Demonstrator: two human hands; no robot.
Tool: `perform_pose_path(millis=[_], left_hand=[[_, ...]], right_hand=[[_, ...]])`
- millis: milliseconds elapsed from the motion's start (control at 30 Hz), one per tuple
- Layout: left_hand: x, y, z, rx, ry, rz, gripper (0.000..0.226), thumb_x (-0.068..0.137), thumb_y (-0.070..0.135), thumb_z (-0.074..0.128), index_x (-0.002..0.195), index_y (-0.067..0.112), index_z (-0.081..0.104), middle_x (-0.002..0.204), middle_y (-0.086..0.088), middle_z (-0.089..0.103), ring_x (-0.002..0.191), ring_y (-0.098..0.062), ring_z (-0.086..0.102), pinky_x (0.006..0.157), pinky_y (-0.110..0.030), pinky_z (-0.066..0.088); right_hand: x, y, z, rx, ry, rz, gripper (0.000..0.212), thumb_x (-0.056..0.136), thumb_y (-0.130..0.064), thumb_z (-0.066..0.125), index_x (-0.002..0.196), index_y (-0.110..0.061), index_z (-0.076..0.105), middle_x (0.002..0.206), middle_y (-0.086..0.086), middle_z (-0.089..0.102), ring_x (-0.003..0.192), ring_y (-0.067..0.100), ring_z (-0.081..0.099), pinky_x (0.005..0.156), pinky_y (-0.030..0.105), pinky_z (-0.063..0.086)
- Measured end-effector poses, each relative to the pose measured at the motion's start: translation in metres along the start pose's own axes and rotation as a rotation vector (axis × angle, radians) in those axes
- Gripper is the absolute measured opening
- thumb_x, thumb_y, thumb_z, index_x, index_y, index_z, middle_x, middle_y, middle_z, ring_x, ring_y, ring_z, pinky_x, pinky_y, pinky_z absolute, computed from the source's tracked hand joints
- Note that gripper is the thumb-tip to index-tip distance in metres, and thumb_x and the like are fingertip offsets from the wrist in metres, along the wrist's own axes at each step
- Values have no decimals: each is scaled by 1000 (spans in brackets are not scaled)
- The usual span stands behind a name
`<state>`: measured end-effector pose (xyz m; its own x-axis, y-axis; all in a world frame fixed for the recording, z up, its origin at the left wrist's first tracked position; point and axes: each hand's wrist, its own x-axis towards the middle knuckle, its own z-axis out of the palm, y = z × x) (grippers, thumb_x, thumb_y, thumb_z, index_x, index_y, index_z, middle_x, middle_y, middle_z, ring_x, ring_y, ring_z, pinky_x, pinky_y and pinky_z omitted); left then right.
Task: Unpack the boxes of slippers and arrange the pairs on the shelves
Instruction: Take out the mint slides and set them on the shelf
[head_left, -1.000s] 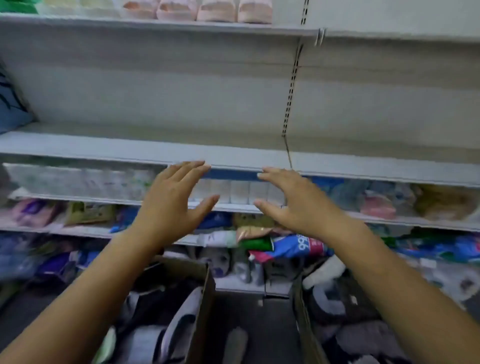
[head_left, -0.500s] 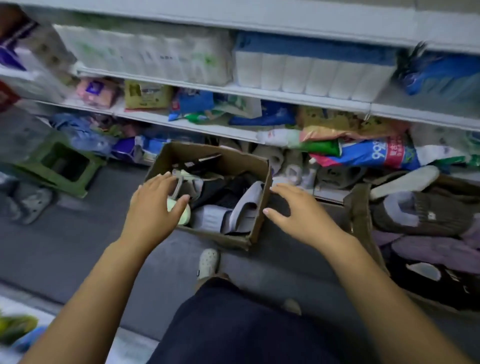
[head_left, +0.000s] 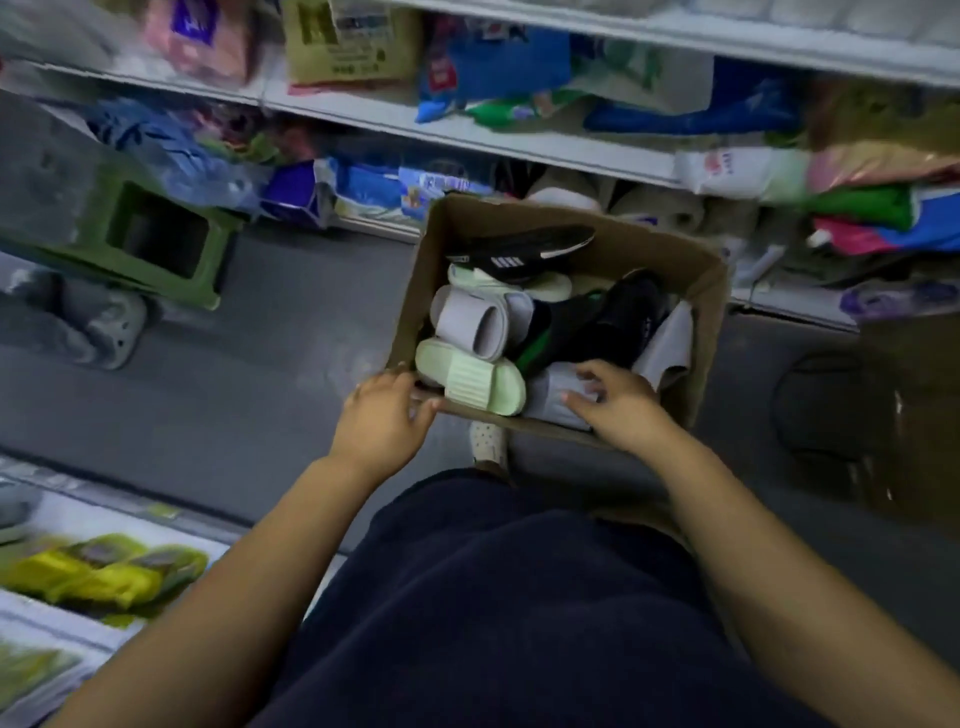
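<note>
White shelving (head_left: 467, 140): runs across the far side and carries mixed packets, blurred. No slippers can be made out on it.

Grey floor (head_left: 291, 364): carries a green stool (head_left: 104, 228) at far left and the stock box in the middle.

Cardboard box (head_left: 710, 322): open, on the floor just below the lowest shelf, still well filled with slippers.

Contents, large to small:
- Black striped slipper (head_left: 519, 249), at the far end. It stands on edge, its long axis across the box and rising to the right.
- Pale green slipper (head_left: 470, 382), at the near wall, strap up. Its long axis runs left to right and dips toward the right. Which end is the toe cannot be told.
- Grey slipper (head_left: 480, 325), just behind the green one, with the strap opening turned toward the near right.
- Pale grey slipper (head_left: 558, 400), at the near wall and mostly covered. It seems to lie along that wall.

Hands: a second ago both were spread open up at a bare shelf, and since then both have come down to the box.
- Right hand (head_left: 618, 400): fingers and thumb curl round the pale grey slipper.
- Left hand (head_left: 382, 421): curled at the near-left corner beside the green slipper. Whether it grips the card or only rests there cannot be told.

Judgement: a fresh pick is starting and much unpacking remains.
</note>
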<state>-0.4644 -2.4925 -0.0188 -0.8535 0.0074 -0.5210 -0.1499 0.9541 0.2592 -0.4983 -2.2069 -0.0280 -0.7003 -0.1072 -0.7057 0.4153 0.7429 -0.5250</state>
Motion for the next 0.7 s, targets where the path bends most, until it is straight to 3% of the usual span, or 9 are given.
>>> perform_pose_path(millis=[133,200,300,433,533,633,700], left_hand=[[32,-29,17,-11,-227,8,58,102,46,49,149,13,42,160,-11,37,143,-32,37,111,-47,35],[47,-41,32,14,-354,21,65,104,47,45,158,15,28,168,-6,21,150,-28,26,118,-46,26],[58,-56,56,1,-447,-31,67,105,48,41,161,18,20,169,-2,14,154,-25,18,124,-44,16],[58,-57,74,-209,-403,-134,63,105,43,44,159,13,27,166,-8,26,152,-29,22,121,-41,24],[56,-54,78,-294,-334,-161,60,105,40,47,155,10,33,162,-12,34,150,-30,25,117,-38,27],[59,-51,76,-408,-255,-197,43,105,38,48,136,9,54,141,-11,55,135,-31,44,100,-30,36],[62,-43,71,-490,-224,-232,43,105,44,46,129,11,58,129,-7,61,123,-26,51,93,-29,37]], right_hand=[[42,-2,44,3,-118,115,56,95,-35,66,143,-13,47,145,6,54,129,24,53,105,32,43],[60,0,64,55,-158,147,60,95,-32,67,145,-10,43,145,8,52,131,25,52,105,32,42],[92,2,89,75,-137,194,57,92,-35,70,137,-8,48,136,13,60,122,29,59,99,40,48],[123,2,109,96,-54,258,40,94,-32,68,119,-2,59,114,15,68,103,30,64,71,28,39],[126,3,109,78,7,257,31,96,-25,65,116,-1,62,109,12,66,94,23,60,70,24,36],[112,3,95,87,1,192,28,97,-24,63,108,2,66,103,16,71,91,28,66,78,36,53],[95,5,79,129,-24,146,24,97,-20,63,104,3,69,98,18,73,88,27,69,81,38,58]])
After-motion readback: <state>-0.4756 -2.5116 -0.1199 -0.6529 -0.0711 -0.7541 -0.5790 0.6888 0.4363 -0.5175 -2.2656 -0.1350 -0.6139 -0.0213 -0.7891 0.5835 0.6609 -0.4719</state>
